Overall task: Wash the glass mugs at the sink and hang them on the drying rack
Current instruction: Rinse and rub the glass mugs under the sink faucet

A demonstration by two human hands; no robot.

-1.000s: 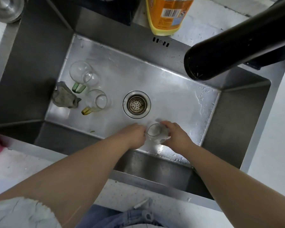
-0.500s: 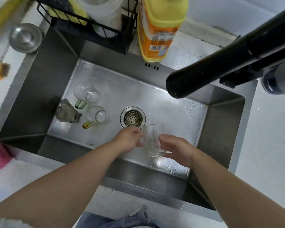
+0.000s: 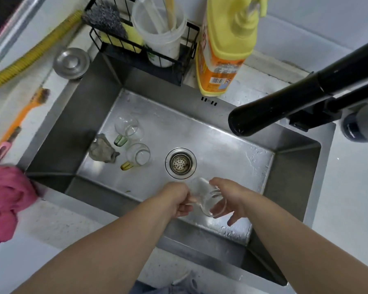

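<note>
Right of the drain [image 3: 180, 163] the sink [image 3: 232, 149] floor is bare steel — room to pass, though the black faucet spout [image 3: 270, 112] juts overhead. Left, a green-handled mug [image 3: 126, 127], a yellow-handled mug [image 3: 139, 154] and a grey rag [image 3: 103, 150] crowd close together. The left hand [image 3: 179, 200], right hand [image 3: 236, 198] and their clear glass [image 3: 208, 198] fill the near middle.

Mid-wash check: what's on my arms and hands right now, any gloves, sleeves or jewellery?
The left forearm and right forearm are bare to the frame's edge; no sleeves show. The left hand and right hand wear no gloves, and no watch, bracelet or ring is visible on the parts that show. Blue denim shows at the bottom edge between the arms.
</note>
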